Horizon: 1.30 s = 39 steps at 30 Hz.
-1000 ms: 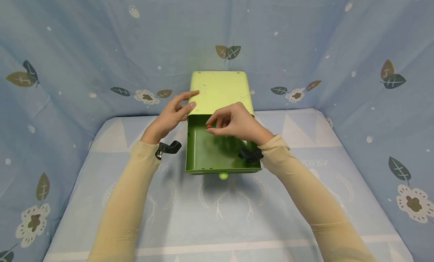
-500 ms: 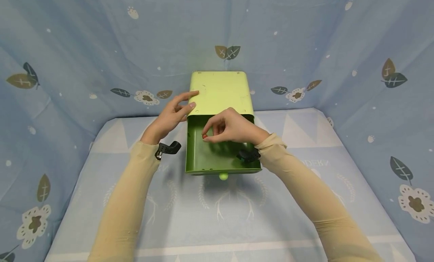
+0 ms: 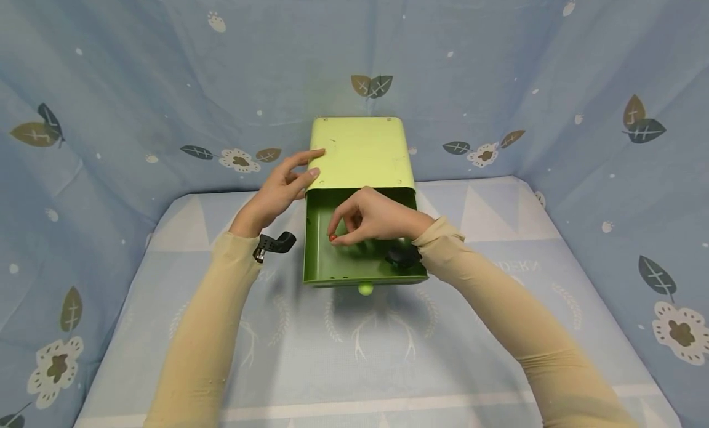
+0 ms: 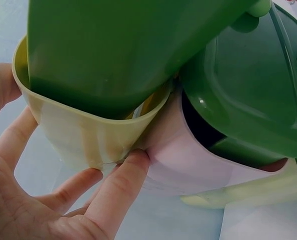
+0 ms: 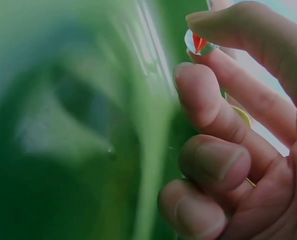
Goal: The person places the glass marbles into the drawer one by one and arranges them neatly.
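I pinch one small clear marble with a red core [image 5: 199, 43] between the thumb and forefinger of my right hand [image 3: 379, 215], over the one pulled-out, glossy green drawer [image 3: 343, 265] with its single round light-green knob [image 3: 365, 289]. My left hand [image 3: 274, 194] encloses nothing — its spread fingers rest against the smooth yellow-green casing [image 3: 360, 151]. The left wrist view shows a second, pinkish casing [image 4: 208, 165] beside it. Flipped lettering [image 3: 517, 266] on the pale blue-and-white tabletop [image 3: 388, 379] — partly readable — seems to say "DERN".
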Tool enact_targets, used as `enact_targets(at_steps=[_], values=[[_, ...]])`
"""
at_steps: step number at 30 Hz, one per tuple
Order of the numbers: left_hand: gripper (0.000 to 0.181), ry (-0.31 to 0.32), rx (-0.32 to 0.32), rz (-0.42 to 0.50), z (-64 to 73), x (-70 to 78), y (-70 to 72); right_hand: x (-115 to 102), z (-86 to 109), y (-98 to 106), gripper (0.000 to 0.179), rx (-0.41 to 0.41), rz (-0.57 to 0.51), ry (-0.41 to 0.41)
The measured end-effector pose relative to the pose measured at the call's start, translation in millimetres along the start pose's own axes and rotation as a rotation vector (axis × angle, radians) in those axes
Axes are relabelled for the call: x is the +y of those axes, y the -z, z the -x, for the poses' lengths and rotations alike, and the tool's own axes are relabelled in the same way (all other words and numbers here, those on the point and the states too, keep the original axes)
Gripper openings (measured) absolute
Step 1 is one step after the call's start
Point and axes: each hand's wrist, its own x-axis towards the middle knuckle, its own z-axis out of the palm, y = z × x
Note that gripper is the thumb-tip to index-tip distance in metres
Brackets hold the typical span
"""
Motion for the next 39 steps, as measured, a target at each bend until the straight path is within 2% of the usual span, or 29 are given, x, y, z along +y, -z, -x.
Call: enact_targets(at_steps=[6,16,39], values=[[0.053,-0.008,-0.004,0.005,1.3,0.6,-0.1,0.4,-2.6,-3.0,0.008,-0.047,-0.004,-0.01],[0.053,-0.005,-0.007,0.018,1.3,0.2,0.2,-0.1,-4.5,-5.0,0.009,-0.073,0.029,-0.028],[0.053,-0.009,-0.012,0.009,0.4,-0.9,1.8,-1.3,-5.1,-4.0,0.011,-0.076,0.048,-0.063]])
